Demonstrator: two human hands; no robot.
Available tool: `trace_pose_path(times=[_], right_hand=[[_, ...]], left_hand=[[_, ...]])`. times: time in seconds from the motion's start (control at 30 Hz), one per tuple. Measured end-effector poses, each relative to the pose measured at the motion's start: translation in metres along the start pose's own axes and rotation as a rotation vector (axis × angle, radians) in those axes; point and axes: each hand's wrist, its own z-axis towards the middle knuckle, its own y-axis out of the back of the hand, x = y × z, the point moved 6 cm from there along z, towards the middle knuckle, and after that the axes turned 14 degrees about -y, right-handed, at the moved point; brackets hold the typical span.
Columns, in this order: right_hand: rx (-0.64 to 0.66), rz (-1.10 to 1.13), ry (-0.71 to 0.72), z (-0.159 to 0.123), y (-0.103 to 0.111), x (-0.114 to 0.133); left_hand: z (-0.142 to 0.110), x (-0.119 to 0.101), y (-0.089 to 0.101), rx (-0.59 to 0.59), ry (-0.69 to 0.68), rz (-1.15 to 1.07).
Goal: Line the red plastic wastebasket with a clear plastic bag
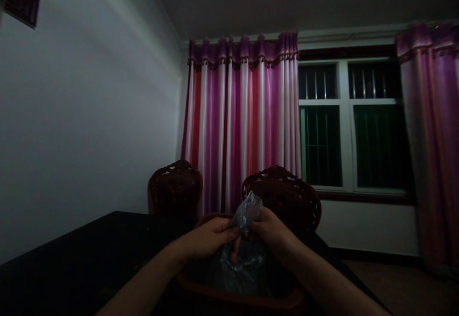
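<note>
My left hand [211,237] and my right hand [269,230] meet low in the middle of the view. Both pinch a clear plastic bag [247,211], and a bunched tuft of it sticks up between the fingers. The rest of the bag [239,270] hangs down into a reddish-brown round basin [244,299] just below the hands. The room is dim, so what lies inside the bag cannot be made out.
A dark table [89,258] spreads to the left under the basin. Two carved dark-red chairs [175,187] [287,194] stand behind it. Purple and pink striped curtains [244,120] and a barred window [355,129] fill the back wall.
</note>
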Motion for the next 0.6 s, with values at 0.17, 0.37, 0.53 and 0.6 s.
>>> trace_pose_path(times=[0.17,0.37,0.53,0.6], right_hand=[[0.147,-0.048,-0.041,-0.005,-0.015,-0.001],[0.14,-0.015,-0.054,-0.001,-0.013,-0.002],[0.067,0.023,-0.02,-0.002,-0.004,0.003],[0.085,-0.042,-0.003,-0.003,-0.006,0.006]], left_hand=[[0.004,0.021,0.013,-0.122,0.036,0.151],[0.003,0.01,0.006,-0.052,0.051,0.223],[0.0,0.012,0.006,0.049,0.127,0.186],[0.0,0.021,0.011,0.031,0.168,0.185]])
